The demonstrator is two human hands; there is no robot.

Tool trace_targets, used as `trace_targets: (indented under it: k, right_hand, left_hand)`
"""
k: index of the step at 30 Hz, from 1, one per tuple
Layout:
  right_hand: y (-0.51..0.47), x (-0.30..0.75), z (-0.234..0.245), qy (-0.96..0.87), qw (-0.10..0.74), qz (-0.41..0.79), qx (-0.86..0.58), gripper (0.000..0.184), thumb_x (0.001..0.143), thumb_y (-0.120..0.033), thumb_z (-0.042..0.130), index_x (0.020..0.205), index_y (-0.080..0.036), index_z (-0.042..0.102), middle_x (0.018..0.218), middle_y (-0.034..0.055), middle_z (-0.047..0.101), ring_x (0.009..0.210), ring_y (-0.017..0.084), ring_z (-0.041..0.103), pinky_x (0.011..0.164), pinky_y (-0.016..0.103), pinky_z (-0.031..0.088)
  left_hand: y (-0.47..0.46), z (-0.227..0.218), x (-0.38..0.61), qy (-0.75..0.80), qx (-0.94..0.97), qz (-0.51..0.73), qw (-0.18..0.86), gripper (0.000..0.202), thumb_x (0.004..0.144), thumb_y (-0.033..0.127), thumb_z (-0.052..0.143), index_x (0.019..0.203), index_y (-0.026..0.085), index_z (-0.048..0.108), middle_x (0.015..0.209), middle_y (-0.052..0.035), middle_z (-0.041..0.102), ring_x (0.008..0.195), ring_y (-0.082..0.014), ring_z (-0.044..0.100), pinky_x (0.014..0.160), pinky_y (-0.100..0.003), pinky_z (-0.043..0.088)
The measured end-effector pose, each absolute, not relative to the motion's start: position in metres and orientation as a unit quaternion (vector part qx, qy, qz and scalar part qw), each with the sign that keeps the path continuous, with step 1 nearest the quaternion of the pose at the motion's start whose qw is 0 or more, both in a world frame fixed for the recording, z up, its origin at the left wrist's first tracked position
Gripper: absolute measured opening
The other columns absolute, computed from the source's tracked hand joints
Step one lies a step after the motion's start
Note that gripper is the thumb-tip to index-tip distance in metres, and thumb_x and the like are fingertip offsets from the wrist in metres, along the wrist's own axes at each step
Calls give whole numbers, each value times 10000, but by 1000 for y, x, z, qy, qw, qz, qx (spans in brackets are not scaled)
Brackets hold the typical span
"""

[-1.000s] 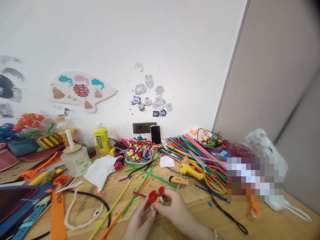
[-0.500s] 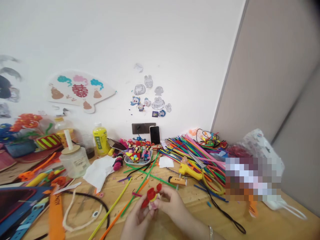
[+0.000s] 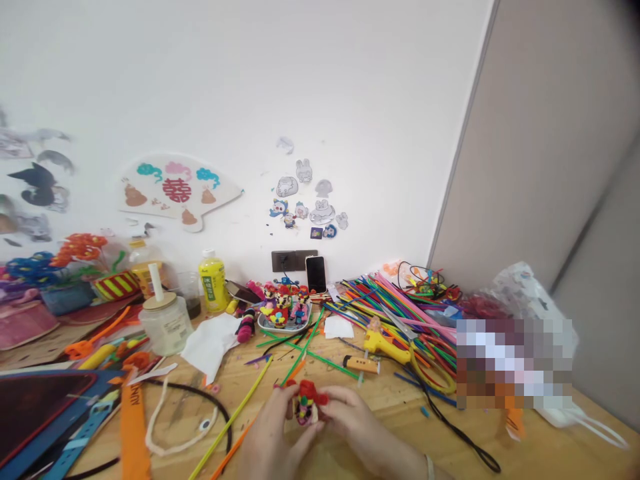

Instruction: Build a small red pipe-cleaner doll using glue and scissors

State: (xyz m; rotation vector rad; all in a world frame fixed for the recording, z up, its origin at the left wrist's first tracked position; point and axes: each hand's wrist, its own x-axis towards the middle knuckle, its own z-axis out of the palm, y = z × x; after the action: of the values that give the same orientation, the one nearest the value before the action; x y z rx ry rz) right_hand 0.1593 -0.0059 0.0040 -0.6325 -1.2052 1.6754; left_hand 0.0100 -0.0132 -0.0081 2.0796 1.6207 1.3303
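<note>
**A:** What's the setting?

**B:** A cluttered wooden tabletop [image 3: 385, 417] pushed against a white wall, with a paper fan [image 3: 180, 190] stuck up on the wall.

**A:** And the hands?

**B:** Both are low at the near edge. The left hand [image 3: 270, 437] and the right hand [image 3: 356, 425] meet around a small red figure [image 3: 306, 400]. Each grip is clamped on it, with the fingers pinching from either side. I can't tell whether it touches the wood.

**A:** What lies around the grip?

**B:** Just beyond it to the right is an orange lighter [image 3: 361, 364], and a yellow glue gun [image 3: 383, 343] lies past that. Farther off on that side spreads a heap of coloured pipe cleaners [image 3: 395, 303]. Straight beyond, well apart, is a tray of finished figures [image 3: 285, 315], with a phone [image 3: 316, 273] upright at the wall behind it.

**A:** And to the left?

**B:** A yellow-green stem [image 3: 235, 413] slants close by, with a white cord loop [image 3: 175, 427] farther out. Beyond those are a white tissue [image 3: 210, 340], a lidded jar [image 3: 167, 327] and a yellow bottle [image 3: 213, 287].
</note>
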Motion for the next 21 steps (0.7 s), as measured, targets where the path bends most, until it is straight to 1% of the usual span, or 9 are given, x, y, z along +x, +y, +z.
trace_targets:
  k: [2, 4, 8, 10, 12, 14, 16, 18, 21]
  right_hand:
    - [-7, 160, 2, -484, 451, 715, -228, 274, 709, -352, 676, 912, -168, 686, 879, 47, 662, 866, 190, 585, 803, 298, 419]
    - [-8, 160, 1, -499, 446, 705, -236, 345, 662, -362, 717, 941, -163, 678, 918, 56, 659, 897, 203, 578, 823, 311, 409]
    - [-4, 160, 1, -503, 470, 671, -276, 330, 691, -423, 685, 880, -152, 686, 857, 47, 650, 827, 179, 571, 777, 286, 412]
    - [-2, 161, 2, -499, 475, 675, -265, 337, 712, -455, 655, 845, -147, 688, 825, 45, 642, 810, 171, 564, 768, 279, 407]
    - [1, 162, 2, -501, 478, 672, -262, 346, 707, -473, 651, 786, -138, 690, 767, 37, 632, 756, 156, 558, 746, 268, 407]
    - [4, 162, 0, -511, 478, 657, -280, 364, 695, -488, 651, 750, -131, 687, 704, 23, 613, 664, 133, 538, 684, 251, 410]
    - [6, 162, -5, -545, 473, 616, -316, 391, 697, -512, 630, 748, -128, 687, 669, 15, 600, 594, 119, 510, 615, 238, 404]
    - [11, 162, -11, -604, 460, 534, -372, 412, 717, -530, 586, 748, -132, 691, 645, 12, 598, 563, 124, 497, 569, 234, 395]
    - [18, 166, -9, -651, 460, 393, -458, 405, 750, -499, 534, 643, -134, 671, 560, 8, 563, 523, 134, 468, 516, 237, 369]
  left_hand:
    - [-13, -7, 9, 548, 707, 442, 71, 312, 652, 364, 669, 916, 210, 609, 747, -43, 633, 665, -225, 613, 620, -318, 505]
    - [-12, -7, 7, 541, 714, 441, 52, 304, 646, 335, 672, 914, 206, 612, 815, -66, 633, 744, -246, 620, 673, -344, 507]
    - [-11, -11, 5, 539, 705, 458, 53, 430, 614, 361, 698, 996, 190, 599, 944, -110, 612, 918, -294, 593, 787, -410, 492]
    - [-8, -12, 5, 547, 681, 480, 76, 544, 588, 386, 711, 1068, 170, 573, 1033, -142, 600, 993, -322, 567, 838, -442, 469]
    - [-4, -12, 5, 544, 658, 499, 145, 543, 623, 409, 671, 1094, 162, 565, 1071, -152, 611, 995, -320, 575, 826, -432, 477]
    - [2, -11, 5, 524, 642, 501, 249, 409, 703, 430, 577, 1014, 168, 613, 987, -124, 667, 905, -289, 620, 761, -386, 505]
    - [8, -11, 5, 503, 626, 496, 331, 318, 731, 438, 526, 852, 177, 662, 822, -80, 706, 796, -257, 643, 707, -343, 515]
    - [13, -11, 4, 498, 614, 492, 365, 300, 714, 446, 535, 743, 178, 664, 714, -49, 704, 729, -238, 642, 675, -319, 514]
    - [18, -11, 1, 515, 603, 489, 364, 320, 695, 464, 532, 697, 166, 646, 625, -32, 683, 628, -220, 633, 593, -305, 509]
